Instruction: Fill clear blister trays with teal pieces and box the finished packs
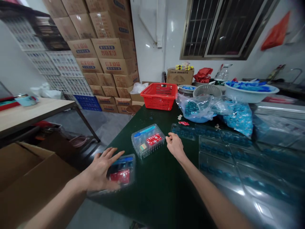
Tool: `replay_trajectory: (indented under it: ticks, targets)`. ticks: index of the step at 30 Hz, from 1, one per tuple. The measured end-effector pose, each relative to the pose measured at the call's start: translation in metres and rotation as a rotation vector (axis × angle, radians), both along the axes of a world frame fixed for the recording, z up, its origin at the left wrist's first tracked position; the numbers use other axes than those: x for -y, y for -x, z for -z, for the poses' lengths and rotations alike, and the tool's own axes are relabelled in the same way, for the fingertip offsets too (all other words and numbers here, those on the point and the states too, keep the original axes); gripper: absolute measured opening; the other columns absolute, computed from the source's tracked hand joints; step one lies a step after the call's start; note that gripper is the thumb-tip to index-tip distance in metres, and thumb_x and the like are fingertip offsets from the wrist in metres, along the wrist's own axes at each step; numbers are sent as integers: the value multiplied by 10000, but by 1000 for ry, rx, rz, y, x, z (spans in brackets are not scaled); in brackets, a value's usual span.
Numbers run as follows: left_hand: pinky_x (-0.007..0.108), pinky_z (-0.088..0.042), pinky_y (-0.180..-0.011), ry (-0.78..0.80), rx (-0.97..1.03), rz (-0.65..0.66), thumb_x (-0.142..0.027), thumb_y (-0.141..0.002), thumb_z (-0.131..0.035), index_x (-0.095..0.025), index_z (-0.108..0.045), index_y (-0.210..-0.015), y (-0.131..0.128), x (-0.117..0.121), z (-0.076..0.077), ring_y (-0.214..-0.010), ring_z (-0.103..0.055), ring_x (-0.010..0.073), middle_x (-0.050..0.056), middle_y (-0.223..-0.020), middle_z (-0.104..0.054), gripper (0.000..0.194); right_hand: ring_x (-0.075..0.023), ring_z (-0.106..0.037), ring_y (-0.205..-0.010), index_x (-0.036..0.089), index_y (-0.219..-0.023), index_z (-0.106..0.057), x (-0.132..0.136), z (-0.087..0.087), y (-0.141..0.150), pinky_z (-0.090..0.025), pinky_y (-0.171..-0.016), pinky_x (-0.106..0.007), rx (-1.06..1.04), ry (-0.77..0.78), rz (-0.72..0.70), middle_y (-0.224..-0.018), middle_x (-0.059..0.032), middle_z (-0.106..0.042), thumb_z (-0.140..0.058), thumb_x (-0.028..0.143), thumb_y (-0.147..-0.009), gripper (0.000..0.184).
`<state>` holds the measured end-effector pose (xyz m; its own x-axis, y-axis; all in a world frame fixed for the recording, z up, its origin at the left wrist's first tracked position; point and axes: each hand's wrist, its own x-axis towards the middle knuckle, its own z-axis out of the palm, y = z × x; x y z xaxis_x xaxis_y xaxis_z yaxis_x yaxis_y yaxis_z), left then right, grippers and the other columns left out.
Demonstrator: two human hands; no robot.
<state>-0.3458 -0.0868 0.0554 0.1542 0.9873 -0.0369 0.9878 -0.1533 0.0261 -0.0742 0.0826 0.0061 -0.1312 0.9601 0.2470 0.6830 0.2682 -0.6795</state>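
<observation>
My left hand [101, 168] lies over a clear plastic box [131, 162] at the table's left edge, fingers spread across it. Blue items and a red packet show inside, blurred. Another clear box [137, 144] sits further up the dark green table [152, 184]. It holds a blue strip [144, 131], a red packet with white marks [153, 139] and a small pale block [143, 147]. My right hand [175, 145] is just right of that box with its fingers curled in. Nothing shows between them; whether they touch the box's corner I cannot tell.
Several clear trays with blue contents [216, 146] cover the table's right side. Behind are a red basket [159, 98], plastic bags of blue pieces [238, 117] and a white basin [250, 92]. An open carton [35, 178] stands lower left; stacked cartons [107, 51] line the wall.
</observation>
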Motion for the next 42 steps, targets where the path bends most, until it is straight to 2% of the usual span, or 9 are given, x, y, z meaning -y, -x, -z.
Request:
replay_trajectory:
  ticks: [5,10,14,20,25,30,34,38,42]
  targets:
    - [557,-258,-906,-236,24,17,-647,-635,-566,-212,-179,-1382,-41,-59,-13,-1262,-169,398,225,-1381,-200,947,-195,-595,-771,193,-885,-643,-22,-2,8,-389,-591,-267,62,88,-3,-817,-74,-646,-447,343,-809,259]
    - [531,-325,-833,-179,-8,37,-512,-522,-681,-173,-304,-1341,-69,-104,-6,-1100,-351,424,238,-1265,-330,962,-167,-587,-679,231,-719,-639,-24,-3,14,-344,-537,-250,65,121,-29,-724,-27,-653,-476,317,-784,195]
    - [477,-336,-827,-259,-31,58,-413,-524,-665,-186,-335,-1321,-64,-106,-4,-1054,-376,377,202,-1219,-351,892,-165,-566,-639,223,-668,-615,-21,-4,18,-324,-527,-257,23,110,-17,-690,-28,-638,-483,278,-769,176]
    - [463,-337,-808,-355,-22,103,-404,-521,-643,-206,-347,-1308,-56,-106,-14,-1028,-363,345,169,-1193,-341,863,-159,-557,-636,203,-644,-583,-23,-10,20,-353,-543,-256,-140,106,-28,-663,-25,-613,-482,275,-753,165]
    - [457,-342,-824,-419,33,144,-410,-552,-622,-209,-362,-1294,-59,-105,-28,-1025,-361,323,144,-1183,-344,811,-134,-589,-636,179,-787,-551,-22,-22,12,-414,-525,-223,-394,174,-115,-715,-18,-616,-486,318,-753,157]
    - [476,-323,-882,-403,123,254,-355,-572,-614,-216,-372,-1279,-91,-74,-39,-1066,-348,313,131,-1209,-325,760,-120,-571,-559,168,-957,-495,23,-34,-36,-402,-438,-200,-578,310,-191,-654,10,-575,-514,387,-756,298]
    - [490,-280,-955,-274,265,370,-282,-593,-601,-229,-361,-1275,-128,-38,-19,-1167,-284,313,127,-1275,-264,725,-101,-536,-544,177,-971,-512,90,-20,-97,-392,-452,-195,-630,441,-228,-641,25,-550,-542,352,-765,272]
    - [517,-281,-965,-27,350,470,-254,-583,-606,-258,-351,-1276,-150,-19,20,-1215,-243,327,124,-1324,-212,739,-105,-548,-604,198,-994,-564,148,8,-153,-446,-551,-240,-276,315,-103,-819,-17,-586,-524,294,-786,232]
    - [573,-232,-985,146,289,557,-222,-540,-639,-311,-310,-1308,-156,-24,37,-1271,-178,346,104,-1376,-196,841,-138,-560,-697,210,-1030,-584,159,30,-199,-449,-643,-292,232,-53,179,-1007,-64,-553,-447,247,-837,239]
